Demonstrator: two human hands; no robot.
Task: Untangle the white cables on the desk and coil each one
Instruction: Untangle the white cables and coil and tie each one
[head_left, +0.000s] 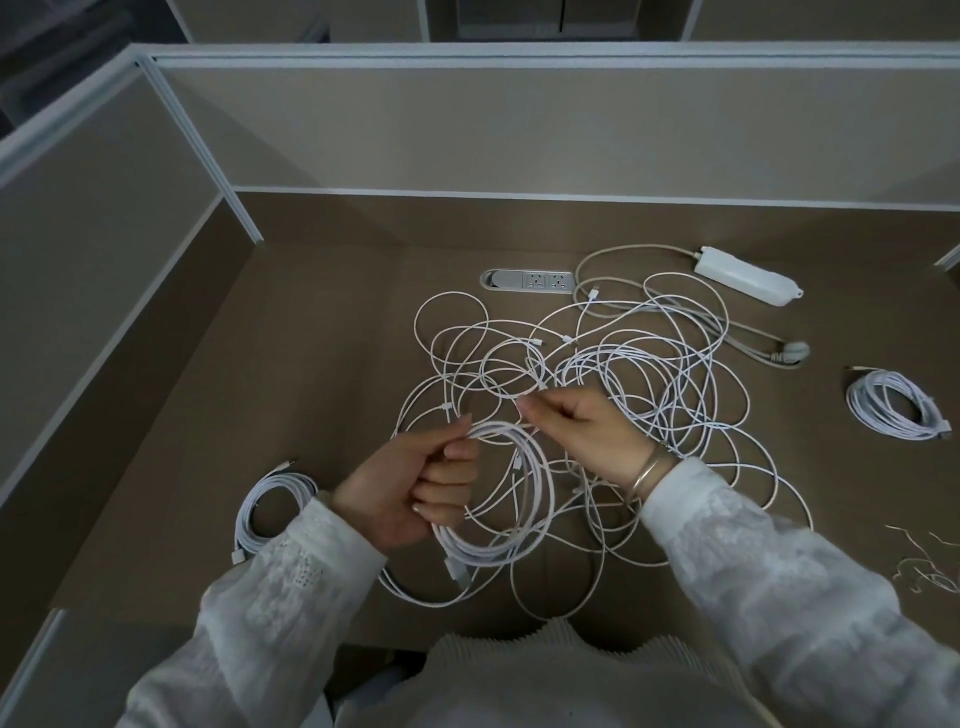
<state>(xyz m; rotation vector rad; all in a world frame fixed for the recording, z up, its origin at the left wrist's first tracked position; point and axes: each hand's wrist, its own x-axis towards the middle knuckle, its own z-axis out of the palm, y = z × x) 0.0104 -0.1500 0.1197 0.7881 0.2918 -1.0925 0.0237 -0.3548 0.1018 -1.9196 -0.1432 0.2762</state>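
A tangle of white cables (644, 364) is spread over the middle of the brown desk (322, 364). My left hand (415, 488) is closed around a partly wound coil (524, 499) of white cable held just above the desk. My right hand (576, 426) pinches a strand of that same cable at the top of the coil, just right of my left thumb. One finished coil (270, 509) lies at the left, beside my left sleeve. Another finished coil (896, 405) lies at the far right.
A white power strip (748, 275) with its thick cord and plug (795, 351) lies at the back right. A socket panel (527, 280) is set into the desk behind the tangle. Partition walls (467, 130) close the back and left. Thin wire ties (930, 566) lie at the right edge.
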